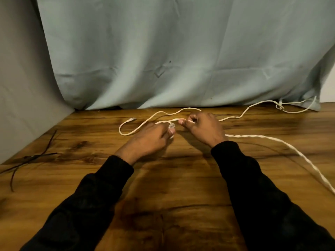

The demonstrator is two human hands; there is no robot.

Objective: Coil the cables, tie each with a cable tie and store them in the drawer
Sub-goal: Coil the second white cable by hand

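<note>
A long white cable (233, 119) snakes over the wooden table (163, 178) from a knot at the back right to a clear plug (132, 119) at the left. My left hand (148, 138) pinches another clear plug end of a white cable at its fingertips. My right hand (203, 127) grips the white cable a short way right of that plug. A twisted white stretch (290, 151) runs from under my right hand off the right edge. Several thin black cable ties (34, 157) lie at the table's left edge. No drawer is in view.
A pale green cloth (181, 51) hangs behind the table and touches its back edge. A grey wall (18, 87) bounds the left side. Bare wood lies between my forearms and toward the front edge.
</note>
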